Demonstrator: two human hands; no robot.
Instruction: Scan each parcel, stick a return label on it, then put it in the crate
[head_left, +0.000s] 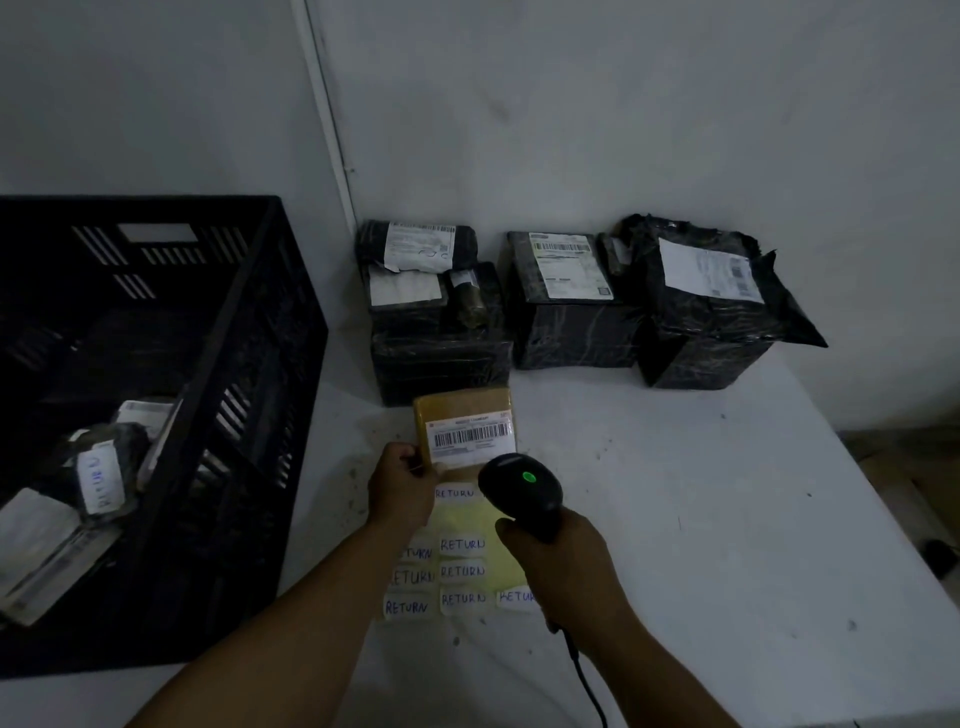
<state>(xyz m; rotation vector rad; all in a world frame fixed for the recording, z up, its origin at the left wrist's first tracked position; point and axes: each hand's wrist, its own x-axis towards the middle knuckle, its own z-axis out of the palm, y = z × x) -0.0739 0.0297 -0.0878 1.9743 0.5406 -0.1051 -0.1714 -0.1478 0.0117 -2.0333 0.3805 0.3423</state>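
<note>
The left hand pinches the brown parcel by its seven-o'clock corner, barcode label facing the scanner gripped in the right hand at five o'clock.

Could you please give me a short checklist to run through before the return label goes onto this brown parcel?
1. Brown parcel held steady: ok, the left hand pinches its lower left corner.
2. Scanner aimed at the barcode: ok, the right hand grips it just below the parcel.
3. Scan registered: cannot tell for sure; a green light glows on the scanner.
4. Return labels within reach: ok, several lie on the sheet under the hands.
5. A hand free to peel a label: not ok, both are occupied.
6. Room in the crate: ok, a few parcels at the bottom.
</note>
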